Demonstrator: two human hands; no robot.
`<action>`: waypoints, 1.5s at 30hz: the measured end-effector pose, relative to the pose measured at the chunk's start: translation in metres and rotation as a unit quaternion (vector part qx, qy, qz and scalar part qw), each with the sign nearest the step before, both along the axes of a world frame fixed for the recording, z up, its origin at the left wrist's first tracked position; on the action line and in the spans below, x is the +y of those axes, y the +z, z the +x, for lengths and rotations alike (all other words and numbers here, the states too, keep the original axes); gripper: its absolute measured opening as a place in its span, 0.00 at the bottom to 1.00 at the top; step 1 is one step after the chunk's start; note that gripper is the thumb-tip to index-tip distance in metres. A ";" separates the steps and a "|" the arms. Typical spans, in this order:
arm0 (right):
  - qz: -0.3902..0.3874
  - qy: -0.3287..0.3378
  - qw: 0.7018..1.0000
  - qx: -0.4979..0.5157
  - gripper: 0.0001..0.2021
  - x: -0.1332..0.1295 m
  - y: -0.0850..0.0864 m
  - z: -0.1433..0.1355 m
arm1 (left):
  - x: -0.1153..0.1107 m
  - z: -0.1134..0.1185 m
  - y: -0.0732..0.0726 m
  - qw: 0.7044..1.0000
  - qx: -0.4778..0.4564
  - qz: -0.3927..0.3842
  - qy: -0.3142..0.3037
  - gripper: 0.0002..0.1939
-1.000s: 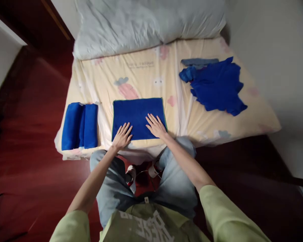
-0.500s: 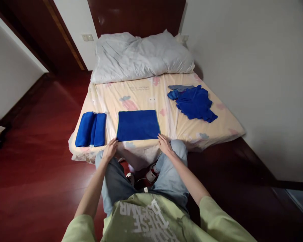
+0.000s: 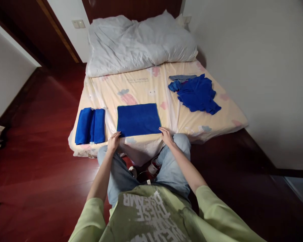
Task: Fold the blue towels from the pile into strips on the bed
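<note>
Blue cloth (image 3: 138,119) flat on bed (image 3: 146,94), left hand (image 3: 114,140) and right hand (image 3: 166,135) pinching its near corners.

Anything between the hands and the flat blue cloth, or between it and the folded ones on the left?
No obstacle visible. The left hand and right hand are at near corners of the flat blue cloth. Between it and the folded blue cloths lies only wrinkled bedsheet, with the left hand at the gap's near end.

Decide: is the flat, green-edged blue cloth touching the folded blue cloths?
Apart. The head view shows yellow bedsheet between the flat cloth and the folded cloths.
</note>
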State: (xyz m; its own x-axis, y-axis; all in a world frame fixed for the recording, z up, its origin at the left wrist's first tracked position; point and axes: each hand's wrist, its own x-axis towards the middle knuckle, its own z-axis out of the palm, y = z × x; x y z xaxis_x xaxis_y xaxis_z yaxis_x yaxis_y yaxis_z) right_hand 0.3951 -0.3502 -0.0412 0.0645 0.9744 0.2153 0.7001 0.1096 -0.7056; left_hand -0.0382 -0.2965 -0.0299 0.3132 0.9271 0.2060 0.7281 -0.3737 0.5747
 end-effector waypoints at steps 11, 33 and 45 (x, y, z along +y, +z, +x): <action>-0.006 -0.071 0.994 0.079 0.24 0.015 0.005 -0.005 | 0.001 -0.009 0.007 0.995 -0.088 0.010 0.043 0.19; 0.000 -0.175 0.938 0.298 0.24 -0.014 -0.010 -0.021 | -0.035 -0.023 0.052 0.983 -0.126 -0.090 0.095 0.18; -0.011 -0.196 0.954 0.225 0.25 -0.003 -0.015 -0.016 | -0.023 -0.028 0.035 0.983 -0.074 -0.071 0.151 0.17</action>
State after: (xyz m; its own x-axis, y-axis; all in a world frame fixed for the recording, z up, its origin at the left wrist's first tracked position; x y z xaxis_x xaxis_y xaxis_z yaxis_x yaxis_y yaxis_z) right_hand 0.3795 -0.3536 -0.0566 0.5061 0.8604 0.0596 0.3097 -0.1168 -0.9436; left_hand -0.0662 -0.3195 0.0050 -0.0054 0.9959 0.0905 0.6975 -0.0611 0.7140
